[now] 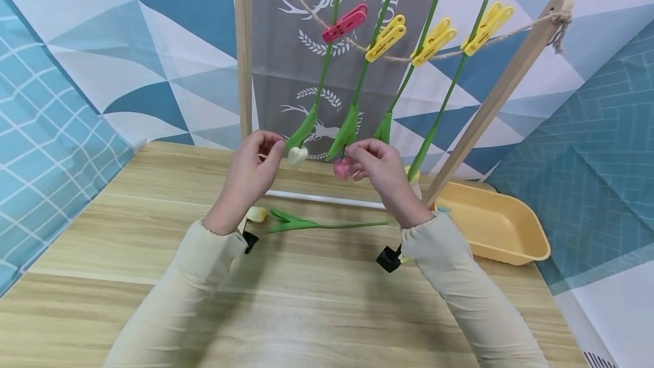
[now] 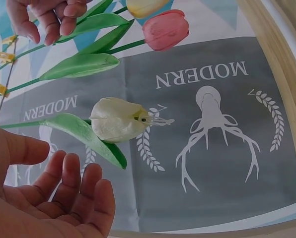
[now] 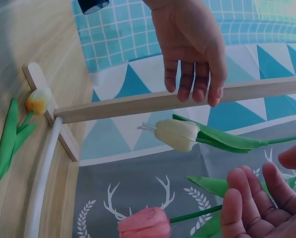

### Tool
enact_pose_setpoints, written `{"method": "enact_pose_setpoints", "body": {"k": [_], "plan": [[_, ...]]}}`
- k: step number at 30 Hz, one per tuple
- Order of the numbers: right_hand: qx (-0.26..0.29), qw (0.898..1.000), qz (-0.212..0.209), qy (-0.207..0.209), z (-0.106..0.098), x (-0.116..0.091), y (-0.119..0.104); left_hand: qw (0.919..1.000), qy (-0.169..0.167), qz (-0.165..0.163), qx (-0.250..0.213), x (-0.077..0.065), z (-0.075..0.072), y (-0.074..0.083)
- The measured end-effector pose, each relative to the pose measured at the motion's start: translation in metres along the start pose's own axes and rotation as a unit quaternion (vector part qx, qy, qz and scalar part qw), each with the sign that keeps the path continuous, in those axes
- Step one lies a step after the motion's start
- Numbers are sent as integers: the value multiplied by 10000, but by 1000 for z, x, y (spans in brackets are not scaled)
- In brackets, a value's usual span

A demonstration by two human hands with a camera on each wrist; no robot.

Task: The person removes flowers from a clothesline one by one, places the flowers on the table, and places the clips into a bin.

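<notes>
A white tulip hangs head down from the rope, its stem caught by a pink clothespin. Beside its leaf is my left hand, fingers loosely bent and holding nothing; the left wrist view shows a gap to the flower. To the right hangs a pink tulip under a yellow clothespin. My right hand is near this bloom, its fingers relaxed with nothing gripped in the right wrist view. Two more tulips hang farther right on yellow clothespins, their heads mostly hidden by my right hand in the head view.
A tulip with a yellow-white head lies on the wooden table, in front of a white rod. Wooden posts hold the rope on both sides. At the right sits a yellow-orange tray.
</notes>
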State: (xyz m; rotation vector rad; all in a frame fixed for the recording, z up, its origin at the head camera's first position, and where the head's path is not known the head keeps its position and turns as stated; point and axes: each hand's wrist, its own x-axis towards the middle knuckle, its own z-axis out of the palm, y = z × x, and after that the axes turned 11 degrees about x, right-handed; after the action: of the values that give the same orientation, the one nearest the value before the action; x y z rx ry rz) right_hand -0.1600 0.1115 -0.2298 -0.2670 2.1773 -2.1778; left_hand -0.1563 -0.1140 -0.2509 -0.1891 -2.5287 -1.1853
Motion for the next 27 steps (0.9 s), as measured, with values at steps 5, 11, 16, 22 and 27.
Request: {"method": "enact_pose_setpoints", "body": {"k": [5,11,16,22,27], "plan": [[72,10000,-29,9,2,2,-2,10000,-17,-15,-1,3,-1,2],[130,9999,-37,12,3,5,-4,10000,16,56,-53,6,-3,4],[212,9998,-17,28,5,5,-5,10000,23,3,55,8,-3,7],[241,9997,-51,36,7,5,-8,10000,16,-67,27,10,-2,10],[206,9997,-108,12,9,6,-12,10000,31,12,17,12,-1,11]]}}
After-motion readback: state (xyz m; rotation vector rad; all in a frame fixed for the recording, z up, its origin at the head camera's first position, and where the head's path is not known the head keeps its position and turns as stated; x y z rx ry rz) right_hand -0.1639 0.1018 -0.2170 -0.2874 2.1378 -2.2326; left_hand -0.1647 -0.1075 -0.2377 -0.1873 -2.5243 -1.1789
